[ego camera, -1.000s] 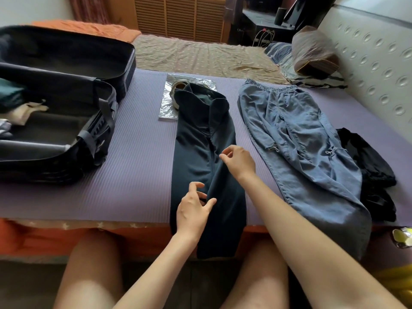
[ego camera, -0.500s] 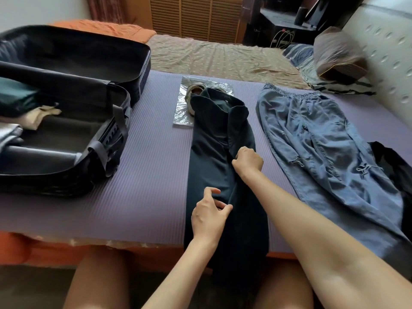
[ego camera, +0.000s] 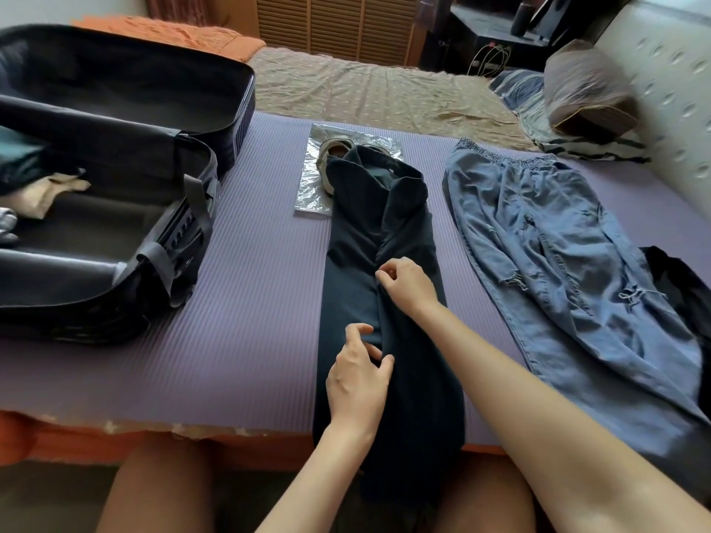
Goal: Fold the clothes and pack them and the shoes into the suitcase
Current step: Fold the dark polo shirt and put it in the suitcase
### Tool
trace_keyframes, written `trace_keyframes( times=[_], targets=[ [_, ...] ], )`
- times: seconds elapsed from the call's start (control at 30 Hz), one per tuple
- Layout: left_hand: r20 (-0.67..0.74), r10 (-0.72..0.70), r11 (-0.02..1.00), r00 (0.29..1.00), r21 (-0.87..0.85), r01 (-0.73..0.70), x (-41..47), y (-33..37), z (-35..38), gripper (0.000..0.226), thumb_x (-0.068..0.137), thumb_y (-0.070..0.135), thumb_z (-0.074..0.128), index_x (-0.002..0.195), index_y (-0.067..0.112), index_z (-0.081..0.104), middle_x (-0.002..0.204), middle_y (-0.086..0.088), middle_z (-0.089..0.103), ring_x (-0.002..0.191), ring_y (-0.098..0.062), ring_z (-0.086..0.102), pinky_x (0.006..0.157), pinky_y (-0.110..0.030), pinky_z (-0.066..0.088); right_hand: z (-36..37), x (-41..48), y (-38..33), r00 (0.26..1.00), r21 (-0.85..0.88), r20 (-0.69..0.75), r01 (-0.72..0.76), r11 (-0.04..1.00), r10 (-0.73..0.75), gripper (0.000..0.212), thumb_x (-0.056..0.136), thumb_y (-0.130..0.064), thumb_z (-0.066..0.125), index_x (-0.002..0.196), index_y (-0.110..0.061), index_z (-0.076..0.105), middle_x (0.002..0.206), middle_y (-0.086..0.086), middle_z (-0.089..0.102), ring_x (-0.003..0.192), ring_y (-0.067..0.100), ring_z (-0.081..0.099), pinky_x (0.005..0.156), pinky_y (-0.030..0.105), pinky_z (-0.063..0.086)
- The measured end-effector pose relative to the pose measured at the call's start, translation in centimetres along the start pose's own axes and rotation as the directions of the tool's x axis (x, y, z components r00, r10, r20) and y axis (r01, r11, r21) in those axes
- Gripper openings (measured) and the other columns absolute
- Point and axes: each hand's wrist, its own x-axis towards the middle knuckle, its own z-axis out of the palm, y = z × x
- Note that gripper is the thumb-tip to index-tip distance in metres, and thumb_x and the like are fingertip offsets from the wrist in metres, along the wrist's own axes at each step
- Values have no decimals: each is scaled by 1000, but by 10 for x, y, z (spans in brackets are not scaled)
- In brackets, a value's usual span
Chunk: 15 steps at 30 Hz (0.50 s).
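The garment [ego camera: 356, 240] is dark navy, trousers [ego camera: 558, 232] faded blue, mat [ego camera: 250, 302] ribbed purple, suitcase [ego camera: 115, 82] black.

There is one open suitcase [ego camera: 181, 240]. To the right of the suitcase lie three garments: one dark garment [ego camera: 361, 248], one pair of blue denim trousers [ego camera: 558, 255] and, farthest from the suitcase, one black garment [ego camera: 681, 290]. One clear plastic bag [ego camera: 309, 194] is there too, with one shoe [ego camera: 334, 153] plainly seen; a second shoe I cannot confirm. Two hands show: one left hand [ego camera: 358, 378], one right hand [ego camera: 408, 286].
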Motion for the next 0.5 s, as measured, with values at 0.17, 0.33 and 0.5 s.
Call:
trace_keyframes(
  times=[0.17,0.33,0.5],
  targets=[
    [-55,240,956,969,188,-226,8,-12,4,43,82,25,71,120,23,51,107,4,52,98,-11,51,86,-26,49,3,-6,13,993,-83,-23,114,990,-117,34,96,-26,52,127,-17,60,124,3,50,121,19,42,96,35,43],
    [197,404,850,893,280,-447,27,-21,4,50,95,31,51,143,26,38,151,8,32,145,-11,13,115,-27,1,3,-7,27,981,-214,106,183,960,-164,44,98,-31,48,140,-21,46,148,3,36,134,23,29,110,36,24],
    [113,374,894,920,219,-390,57,-18,0,44,94,35,53,137,23,49,150,0,33,142,-15,20,117,-32,14,-10,11,22,993,185,-93,89,979,-73,26,93,-25,57,115,-15,67,115,4,63,107,18,57,97,35,44]
  ],
)
